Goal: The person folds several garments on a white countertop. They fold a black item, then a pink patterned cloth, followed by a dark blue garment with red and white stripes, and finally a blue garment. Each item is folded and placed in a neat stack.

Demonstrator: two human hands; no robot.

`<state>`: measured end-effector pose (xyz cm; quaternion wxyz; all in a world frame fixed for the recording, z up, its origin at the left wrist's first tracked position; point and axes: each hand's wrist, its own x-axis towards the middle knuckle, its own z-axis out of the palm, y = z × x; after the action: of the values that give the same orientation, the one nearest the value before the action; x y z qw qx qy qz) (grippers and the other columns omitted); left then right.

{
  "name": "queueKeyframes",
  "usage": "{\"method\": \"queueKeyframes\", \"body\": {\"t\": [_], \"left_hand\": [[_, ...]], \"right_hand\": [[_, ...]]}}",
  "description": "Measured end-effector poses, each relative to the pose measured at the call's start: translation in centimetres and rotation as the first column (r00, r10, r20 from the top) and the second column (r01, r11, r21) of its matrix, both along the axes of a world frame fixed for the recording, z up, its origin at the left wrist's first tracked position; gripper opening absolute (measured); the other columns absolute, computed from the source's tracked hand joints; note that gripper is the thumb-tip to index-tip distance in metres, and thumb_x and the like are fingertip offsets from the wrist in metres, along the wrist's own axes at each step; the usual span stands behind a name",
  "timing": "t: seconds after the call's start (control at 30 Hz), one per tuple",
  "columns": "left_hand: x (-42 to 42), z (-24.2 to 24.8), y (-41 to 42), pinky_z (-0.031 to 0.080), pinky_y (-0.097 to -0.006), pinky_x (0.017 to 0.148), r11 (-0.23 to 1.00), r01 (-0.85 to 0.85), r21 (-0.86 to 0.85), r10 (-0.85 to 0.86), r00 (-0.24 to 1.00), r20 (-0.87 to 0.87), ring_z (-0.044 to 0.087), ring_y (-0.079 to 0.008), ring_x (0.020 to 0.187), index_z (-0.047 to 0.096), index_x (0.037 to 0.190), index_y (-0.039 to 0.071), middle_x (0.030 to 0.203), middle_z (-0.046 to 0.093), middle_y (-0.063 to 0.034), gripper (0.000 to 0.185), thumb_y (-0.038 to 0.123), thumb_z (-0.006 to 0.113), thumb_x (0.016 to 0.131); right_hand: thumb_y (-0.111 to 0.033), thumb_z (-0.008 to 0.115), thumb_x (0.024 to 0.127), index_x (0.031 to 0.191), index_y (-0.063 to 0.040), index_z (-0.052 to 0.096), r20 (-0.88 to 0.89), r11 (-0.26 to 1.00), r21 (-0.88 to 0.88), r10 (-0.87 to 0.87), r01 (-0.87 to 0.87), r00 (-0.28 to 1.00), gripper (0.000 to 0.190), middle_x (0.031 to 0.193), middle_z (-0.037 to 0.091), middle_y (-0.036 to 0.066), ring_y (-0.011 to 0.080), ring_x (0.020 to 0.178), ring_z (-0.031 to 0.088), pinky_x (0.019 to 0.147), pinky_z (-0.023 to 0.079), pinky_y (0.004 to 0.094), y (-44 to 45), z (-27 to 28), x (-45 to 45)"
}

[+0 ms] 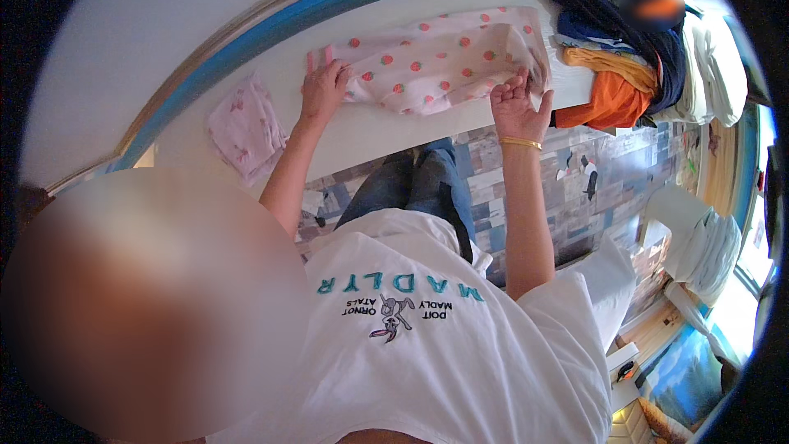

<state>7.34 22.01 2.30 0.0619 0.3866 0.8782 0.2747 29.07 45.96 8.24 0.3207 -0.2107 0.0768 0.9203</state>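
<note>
A pale pink garment with a strawberry print (425, 68) lies stretched out on a long white surface (363, 142). At its left end, beside darker pink trim, my left hand (323, 89) has its fingers curled onto the fabric. My right hand (523, 112), with a gold bracelet at the wrist, is turned palm up at the garment's near right corner. Its thumb stands apart, and its fingertips are against the rumpled cloth. Left of my left hand lies a folded light pink garment (243, 126) with a darker pattern.
Folded clothes, including an orange garment (622, 98) and a dark blue garment (659, 61), are stacked at the surface's right end. White folded textiles (715, 68) lie beyond them. The wall (203, 18) edges the far side. Below is a patchwork-patterned floor (493, 185).
</note>
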Motion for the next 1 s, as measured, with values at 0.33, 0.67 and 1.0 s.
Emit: {"method": "queueKeyframes", "body": {"t": [0.33, 0.67, 1.0], "left_hand": [[0.6, -1.1, -2.1, 0.046, -0.0366, 0.07, 0.968, -0.218, -0.124, 0.242, 0.944, 0.224, 0.059, -0.0275, 0.077, 0.055, 0.094, 0.004, 0.093, 0.059, -0.013, 0.031, 0.03, 0.062, 0.076], [1.3, -0.1, -1.6, 0.041, -0.0397, 0.071, 0.99, -0.126, 0.071, 0.136, 0.976, -0.168, 0.052, -0.0278, 0.083, 0.051, 0.09, 0.009, 0.085, 0.055, -0.008, 0.028, 0.01, 0.065, 0.066], [8.7, -0.2, 3.1, 0.039, -0.0389, 0.072, 0.997, 0.069, -0.028, -0.07, 0.997, -0.032, 0.05, -0.0259, 0.082, 0.048, 0.085, 0.01, 0.082, 0.051, -0.0066, 0.03, 0.016, 0.068, 0.063]], "right_hand": [[-0.024, 0.048, 0.084, 0.099, -0.006, 0.054, 0.656, 0.931, 0.197, 0.107, -0.306, 0.747, 0.024, 0.09, 0.06, 0.004, 0.0159, 0.068, 0.055, 0.058, 0.044, 0.0294, 1.1, -6.1, 0.4], [-0.022, 0.06, 0.069, 0.096, -0.007, 0.056, 0.467, 0.048, 0.277, -0.88, -0.96, 0.091, 0.031, 0.089, 0.059, 0.015, 0.0301, 0.083, 0.057, 0.074, 0.046, 0.0396, 9.5, -9.5, -3.0], [-0.028, 0.056, 0.07, 0.098, -0.012, 0.053, 0.532, 0.319, -0.005, -0.802, -0.948, -0.273, 0.032, 0.1, 0.054, 0.013, 0.0304, 0.093, 0.054, 0.077, 0.044, 0.0439, 9.5, -7.2, -5.7]]}}
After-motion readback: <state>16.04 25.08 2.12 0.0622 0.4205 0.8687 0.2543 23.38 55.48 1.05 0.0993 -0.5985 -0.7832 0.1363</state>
